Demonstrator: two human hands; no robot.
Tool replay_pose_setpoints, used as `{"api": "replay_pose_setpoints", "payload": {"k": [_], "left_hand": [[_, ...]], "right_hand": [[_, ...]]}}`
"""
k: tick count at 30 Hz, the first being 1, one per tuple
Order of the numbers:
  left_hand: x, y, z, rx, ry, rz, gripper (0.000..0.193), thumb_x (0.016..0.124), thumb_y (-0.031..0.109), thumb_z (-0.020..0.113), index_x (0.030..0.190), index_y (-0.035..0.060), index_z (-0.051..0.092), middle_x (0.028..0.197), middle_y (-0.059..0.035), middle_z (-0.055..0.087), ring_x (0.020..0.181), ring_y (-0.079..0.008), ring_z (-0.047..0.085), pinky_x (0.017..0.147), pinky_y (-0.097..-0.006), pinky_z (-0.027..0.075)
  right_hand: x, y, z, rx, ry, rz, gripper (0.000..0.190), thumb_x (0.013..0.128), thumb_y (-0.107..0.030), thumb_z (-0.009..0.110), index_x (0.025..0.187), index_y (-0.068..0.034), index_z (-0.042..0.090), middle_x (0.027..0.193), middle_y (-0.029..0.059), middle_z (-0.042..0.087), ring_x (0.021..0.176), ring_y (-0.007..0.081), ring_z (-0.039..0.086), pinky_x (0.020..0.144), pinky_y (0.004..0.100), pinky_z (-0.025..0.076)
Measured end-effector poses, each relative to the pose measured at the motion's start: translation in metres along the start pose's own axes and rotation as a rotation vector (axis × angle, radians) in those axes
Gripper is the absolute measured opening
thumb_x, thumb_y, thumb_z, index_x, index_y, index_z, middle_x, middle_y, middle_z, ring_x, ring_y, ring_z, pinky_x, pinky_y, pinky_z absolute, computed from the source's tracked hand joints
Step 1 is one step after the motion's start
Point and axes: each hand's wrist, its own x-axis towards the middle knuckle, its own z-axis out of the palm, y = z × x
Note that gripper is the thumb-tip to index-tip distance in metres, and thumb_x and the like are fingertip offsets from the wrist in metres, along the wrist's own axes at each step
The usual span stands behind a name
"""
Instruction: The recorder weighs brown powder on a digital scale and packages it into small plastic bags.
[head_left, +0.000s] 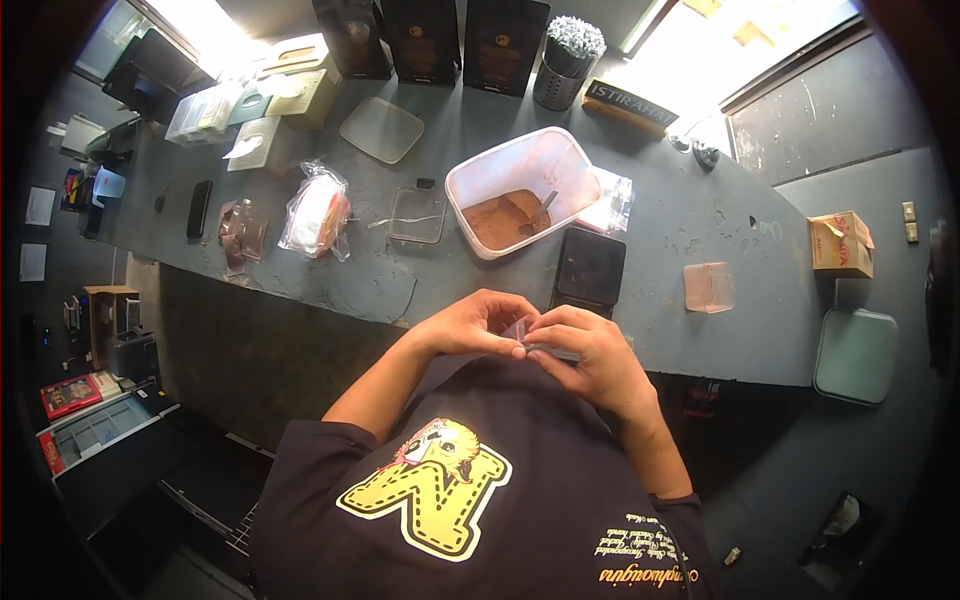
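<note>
Close to my chest, at the table's near edge, my left hand (480, 322) and my right hand (589, 352) pinch a small clear plastic bag (517, 328) between them. My fingers cover much of it. Just beyond stands a black digital scale (591, 266). A white plastic tub (469, 166) lies behind it to the left, holding brown powder (495, 219) and a dark scoop (541, 214) resting in the powder. Left of the tub is a small clear container or lid (418, 215) with a clear strip across it.
A plastic-wrapped packet bundle (316, 214), a phone (199, 210) and tissue boxes (259, 142) stand left. A translucent lid (382, 130) lies farther back, before black pouches (504, 45). An orange-tinted container (708, 286) and a cardboard box (840, 244) are at the right.
</note>
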Motion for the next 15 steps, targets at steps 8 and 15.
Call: {"api": "replay_pose_setpoints", "payload": {"k": [8,15], "left_hand": [[-0.035,-0.038,-0.009,-0.031,0.162,0.081,0.058,0.093,0.022,0.097,0.141,0.0046,0.071,0.123,-0.0039,0.077,0.118,-0.0142,0.071,0.106,-0.0328,0.055],[-0.051,-0.044,-0.003,-0.283,0.371,0.232,0.064,0.093,0.038,0.096,0.139,0.0028,0.069,0.121,-0.0102,0.078,0.114,-0.0243,0.077,0.106,-0.0433,0.062]], "right_hand": [[0.11,-0.013,-0.056,-0.177,0.123,0.072,0.017,0.096,-0.007,0.077,0.112,-0.001,0.082,0.105,0.0197,0.082,0.091,0.0371,0.079,0.087,0.0443,0.061],[0.221,0.064,-0.032,-0.836,-0.552,0.184,0.018,0.089,-0.012,0.082,0.105,-0.004,0.086,0.103,0.0214,0.083,0.1,0.0397,0.08,0.091,0.0484,0.063]]}}
